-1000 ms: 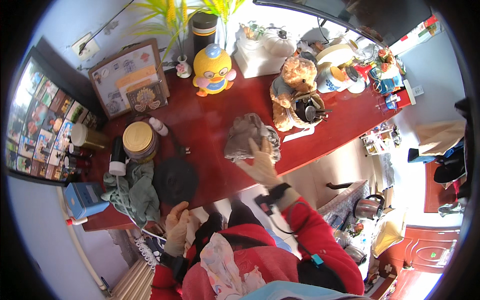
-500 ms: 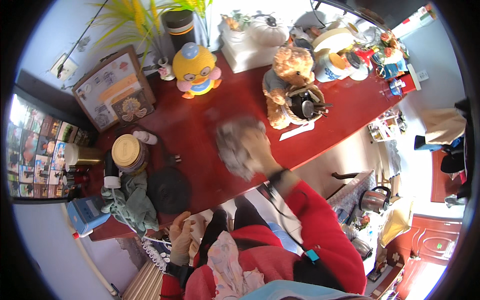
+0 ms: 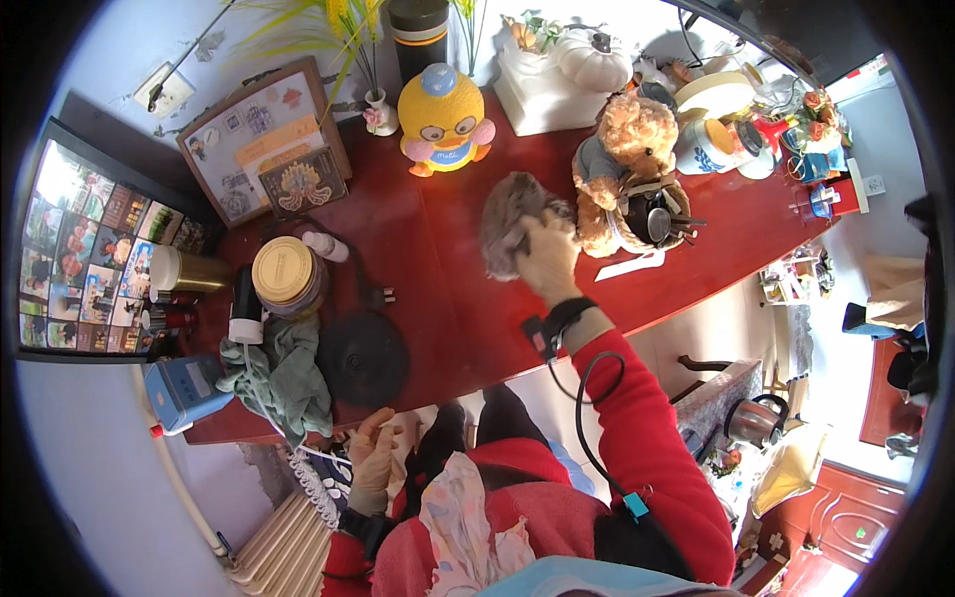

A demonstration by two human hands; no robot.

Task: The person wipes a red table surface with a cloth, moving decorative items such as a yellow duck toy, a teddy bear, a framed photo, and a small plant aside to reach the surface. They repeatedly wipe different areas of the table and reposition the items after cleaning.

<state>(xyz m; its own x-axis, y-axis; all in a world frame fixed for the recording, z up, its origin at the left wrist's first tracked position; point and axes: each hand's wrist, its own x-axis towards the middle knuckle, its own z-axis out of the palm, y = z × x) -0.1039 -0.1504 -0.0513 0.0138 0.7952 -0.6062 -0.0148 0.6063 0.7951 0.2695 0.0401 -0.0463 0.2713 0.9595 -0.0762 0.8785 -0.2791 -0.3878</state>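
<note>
1. The right hand (image 3: 549, 261) is resting with its fingers on a crumpled grey-brown fabric cloth (image 3: 509, 227), which is lying on the glossy red tabletop (image 3: 453, 318) just left of a seated brown plush bear (image 3: 639, 129). Whether the fingers are clamping the cloth or only pressing on it, I cannot tell. If they are only pressing, the cloth could be bunching or slipping out from under them.
2. The bear is sitting so close that a wide sweep to the right could be knocking it, tipping the woven basket of dark utensils (image 3: 652, 214) at its front.
3. A flat white strip (image 3: 630, 267) is lying near the front edge; a snagging cloth could be pushing it off.
4. The round yellow duck figure (image 3: 443, 119) is standing beyond the cloth, so a long forward push could be bumping it.
5. A black cable (image 3: 579, 423) is looping loosely from the right wrist and could be catching on the table edge.
6. The left hand (image 3: 372, 453) is hovering by the front edge, half-curled, fingers apart, holding nothing visible; a careless lift could be nudging the flat black plastic disc (image 3: 363, 360).
</note>
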